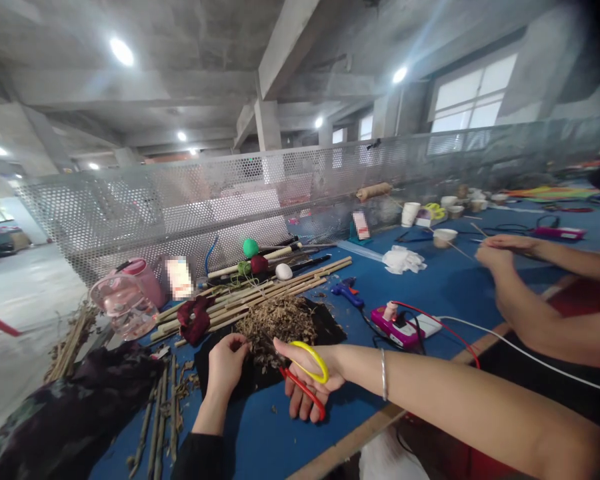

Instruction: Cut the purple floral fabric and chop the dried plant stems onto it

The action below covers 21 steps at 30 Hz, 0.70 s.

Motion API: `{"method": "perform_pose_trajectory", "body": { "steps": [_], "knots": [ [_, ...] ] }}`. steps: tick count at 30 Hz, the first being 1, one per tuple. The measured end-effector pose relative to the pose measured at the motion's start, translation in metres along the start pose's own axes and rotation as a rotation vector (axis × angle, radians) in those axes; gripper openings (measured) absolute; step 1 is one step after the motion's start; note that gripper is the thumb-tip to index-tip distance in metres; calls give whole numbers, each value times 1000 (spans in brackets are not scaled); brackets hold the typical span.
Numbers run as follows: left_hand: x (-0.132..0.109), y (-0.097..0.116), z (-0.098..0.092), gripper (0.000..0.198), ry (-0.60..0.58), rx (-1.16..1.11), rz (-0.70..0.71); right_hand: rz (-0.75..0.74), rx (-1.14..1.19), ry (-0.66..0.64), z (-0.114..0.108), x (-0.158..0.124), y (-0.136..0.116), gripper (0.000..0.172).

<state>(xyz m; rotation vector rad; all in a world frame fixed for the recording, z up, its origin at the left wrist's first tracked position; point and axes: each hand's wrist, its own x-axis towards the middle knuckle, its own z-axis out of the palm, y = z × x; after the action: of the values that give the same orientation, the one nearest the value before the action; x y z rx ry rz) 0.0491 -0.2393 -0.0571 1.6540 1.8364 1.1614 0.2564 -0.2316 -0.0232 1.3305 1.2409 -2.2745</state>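
My right hand (313, 383), at the near edge of the dried-leaf pile, grips scissors (310, 363) with one yellow and one red handle. Their blades point toward the pile and are hard to make out against it. Beside the pile's left edge, my left hand (227, 365) has thumb and fingers pinched together. What lies between those fingertips, if anything, cannot be made out. The heap of brown dried leaves (280, 322) rests on a black cloth (327, 321) spread over the blue table (260, 433). The two hands are apart.
Bamboo sticks (290, 287), a blue glue gun (347, 291) and a purple power strip (395, 327) lie beyond. A pink jug (130, 300) and dark fabric (80, 400) stand left. A co-worker's hands (500, 252) hold a thin stick at right. A perforated metal screen (205, 207) runs behind.
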Motion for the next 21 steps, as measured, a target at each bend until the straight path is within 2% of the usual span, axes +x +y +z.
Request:
{"method": "perform_pose_trajectory", "body": {
  "steps": [4,8,11,16,21],
  "knots": [
    [-1,2,1,14,57,18,-16,-5,-8,6,4,-4,-2,92],
    [-5,8,6,11,-14,-21,74,-47,-28,14,9,-2,-6,90],
    [-7,10,9,9,-54,-25,114,-76,-47,102,12,2,-8,83],
    [-6,2,9,6,-33,-40,75,-87,-14,193,10,7,-8,60],
    [-3,-5,10,6,-27,-75,12,-92,-41,249,6,11,-4,58]
  ]
}}
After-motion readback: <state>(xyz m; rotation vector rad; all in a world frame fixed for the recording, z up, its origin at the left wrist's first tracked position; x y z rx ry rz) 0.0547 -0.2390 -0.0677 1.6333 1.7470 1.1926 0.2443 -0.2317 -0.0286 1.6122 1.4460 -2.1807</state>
